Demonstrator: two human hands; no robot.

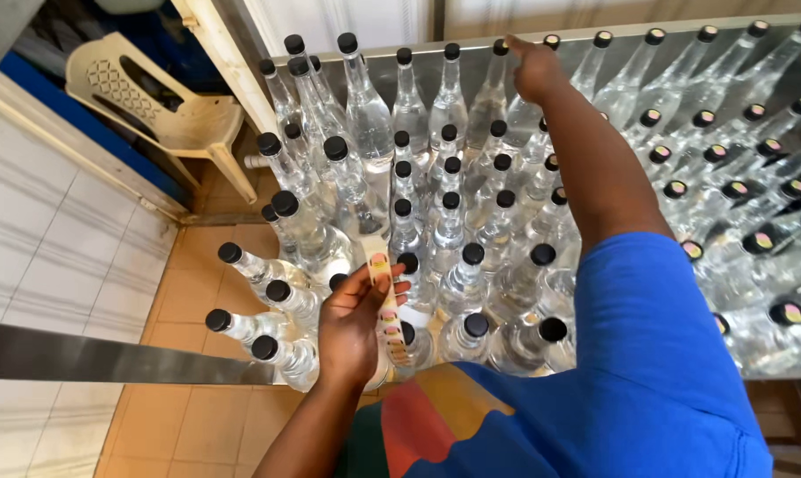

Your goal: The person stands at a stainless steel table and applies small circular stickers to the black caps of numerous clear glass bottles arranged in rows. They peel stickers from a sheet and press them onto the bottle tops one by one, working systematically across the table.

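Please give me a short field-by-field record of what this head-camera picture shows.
setting: metal table packed with clear bottles, by a tiled floor
bottle caps: black; those on the right side carry small round stickers
left hand: holds a sticker strip over the near bottles
right hand: reaching to the far row, fingertip on a bottle cap
clothing: blue sleeve
background: beige plastic chair at upper left
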